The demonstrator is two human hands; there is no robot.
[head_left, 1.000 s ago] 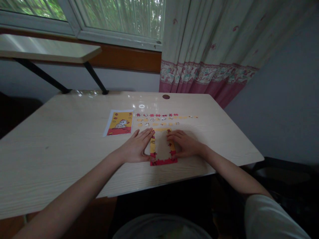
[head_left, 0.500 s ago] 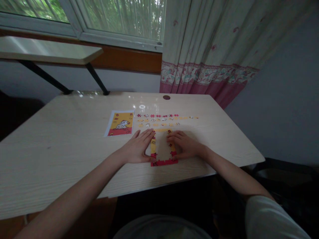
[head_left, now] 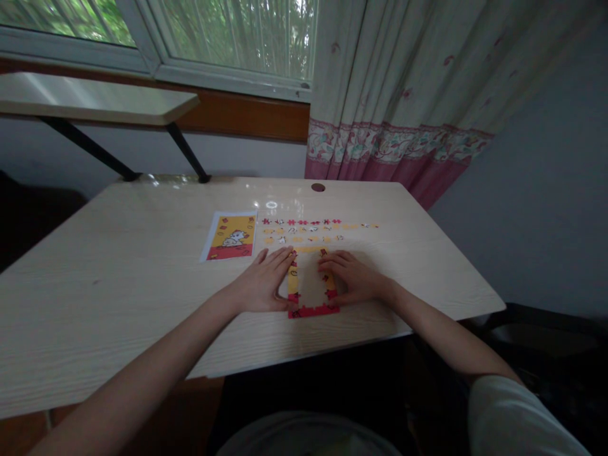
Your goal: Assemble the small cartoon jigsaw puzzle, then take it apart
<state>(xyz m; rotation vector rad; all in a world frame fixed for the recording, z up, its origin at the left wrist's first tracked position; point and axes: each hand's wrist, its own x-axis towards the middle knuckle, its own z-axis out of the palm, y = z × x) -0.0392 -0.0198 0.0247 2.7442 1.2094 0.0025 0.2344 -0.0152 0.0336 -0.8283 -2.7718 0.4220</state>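
A rectangular jigsaw puzzle border (head_left: 313, 311), red along the near edge and yellow with small drawings elsewhere, lies flat on the desk with bare desk inside it. On its left side rests my left hand (head_left: 264, 280), thumb and fingers spread, the tips touching the border pieces. My right hand (head_left: 354, 277) lies over the right side, fingers apart and slightly curved, covering part of that edge. Beyond the border, loose puzzle pieces (head_left: 303, 223) in red, yellow and white are laid out in rows. Left of them is a reference picture (head_left: 231, 237) of a white cartoon animal on yellow and red.
The pale wooden desk (head_left: 142, 285) has a round cable hole (head_left: 318, 187) near its back edge. A raised shelf (head_left: 99, 98) on dark supports (head_left: 187, 152) stands at the back left. A curtain (head_left: 380, 95) hangs behind the desk beside the window (head_left: 232, 38).
Both hands stay in place on the puzzle border. The view has shifted very slightly; the pieces and the picture lie as before.
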